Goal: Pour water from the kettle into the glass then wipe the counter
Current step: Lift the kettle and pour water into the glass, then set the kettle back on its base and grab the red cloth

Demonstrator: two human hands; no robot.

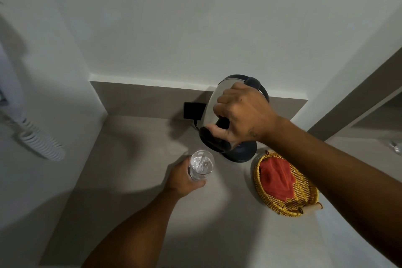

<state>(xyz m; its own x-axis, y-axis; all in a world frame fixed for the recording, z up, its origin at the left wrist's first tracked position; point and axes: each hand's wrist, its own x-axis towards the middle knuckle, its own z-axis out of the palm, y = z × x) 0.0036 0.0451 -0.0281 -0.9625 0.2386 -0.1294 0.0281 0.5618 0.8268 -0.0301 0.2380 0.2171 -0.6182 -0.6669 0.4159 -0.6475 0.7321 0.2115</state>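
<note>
My right hand (241,113) grips the black handle of a steel kettle (212,102), which is lifted off its round base (243,151) and tilted down toward me. A thin stream of water runs from its spout into a clear glass (201,167). Below the spout, my left hand (182,178) wraps around the glass from the left, and the glass holds some water. A red cloth (276,178) lies folded in a woven yellow basket (280,204) to the right of the glass.
The grey counter (134,213) sits in a corner, with white walls at the back and left. A black plug box (193,110) is on the low backsplash behind the kettle. A white coiled cord (41,143) hangs on the left wall.
</note>
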